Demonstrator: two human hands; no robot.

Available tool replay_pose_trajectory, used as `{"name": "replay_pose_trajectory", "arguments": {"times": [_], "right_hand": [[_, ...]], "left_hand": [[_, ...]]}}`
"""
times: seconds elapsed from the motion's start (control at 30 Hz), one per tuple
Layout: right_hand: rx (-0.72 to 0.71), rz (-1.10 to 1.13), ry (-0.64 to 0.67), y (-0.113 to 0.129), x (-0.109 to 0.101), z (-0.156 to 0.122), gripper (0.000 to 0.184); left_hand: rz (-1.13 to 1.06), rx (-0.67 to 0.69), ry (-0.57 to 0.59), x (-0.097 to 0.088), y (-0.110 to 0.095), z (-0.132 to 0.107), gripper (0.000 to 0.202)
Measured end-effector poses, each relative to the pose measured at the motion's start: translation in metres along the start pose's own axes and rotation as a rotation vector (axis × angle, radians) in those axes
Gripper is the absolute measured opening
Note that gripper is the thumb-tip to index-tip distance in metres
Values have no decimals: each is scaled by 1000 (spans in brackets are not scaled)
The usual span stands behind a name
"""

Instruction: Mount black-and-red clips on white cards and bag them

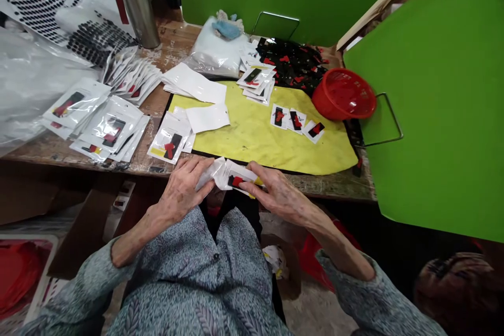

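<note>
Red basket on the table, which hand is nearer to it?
Right. The right hand is in front of and left of the red basket; the left hand is farther left still.

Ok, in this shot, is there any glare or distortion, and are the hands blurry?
In the head view, the clear plastic sheeting shows soft glare, the wide lens bends the wooden workbench and green panel near the edges, and the left hand and right hand look fairly sharp, without obvious motion blur.
</note>
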State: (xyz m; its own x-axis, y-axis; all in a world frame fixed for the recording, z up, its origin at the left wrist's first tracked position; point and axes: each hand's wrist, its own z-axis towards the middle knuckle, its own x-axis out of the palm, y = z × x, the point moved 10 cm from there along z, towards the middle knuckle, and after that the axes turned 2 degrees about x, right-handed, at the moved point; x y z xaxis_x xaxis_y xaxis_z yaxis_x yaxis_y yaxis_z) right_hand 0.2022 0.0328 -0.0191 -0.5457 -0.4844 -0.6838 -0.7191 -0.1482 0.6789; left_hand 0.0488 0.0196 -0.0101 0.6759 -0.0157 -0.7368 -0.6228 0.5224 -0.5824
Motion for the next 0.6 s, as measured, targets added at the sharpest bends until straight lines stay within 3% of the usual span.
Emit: {"name": "replay_pose_trajectory", "arguments": {"times": [0.23, 0.4, 0.6], "right_hand": [[-85, 6, 272, 11, 23, 6, 25], [-55, 100, 283, 13, 23, 16, 18], [-16, 181, 266, 13, 25, 19, 20]], "left_hand": [[-2, -8, 117, 17, -3, -8, 33], [-133, -108, 172, 19, 6, -11, 33], [-435, -234, 357, 26, 13, -12, 32]]}}
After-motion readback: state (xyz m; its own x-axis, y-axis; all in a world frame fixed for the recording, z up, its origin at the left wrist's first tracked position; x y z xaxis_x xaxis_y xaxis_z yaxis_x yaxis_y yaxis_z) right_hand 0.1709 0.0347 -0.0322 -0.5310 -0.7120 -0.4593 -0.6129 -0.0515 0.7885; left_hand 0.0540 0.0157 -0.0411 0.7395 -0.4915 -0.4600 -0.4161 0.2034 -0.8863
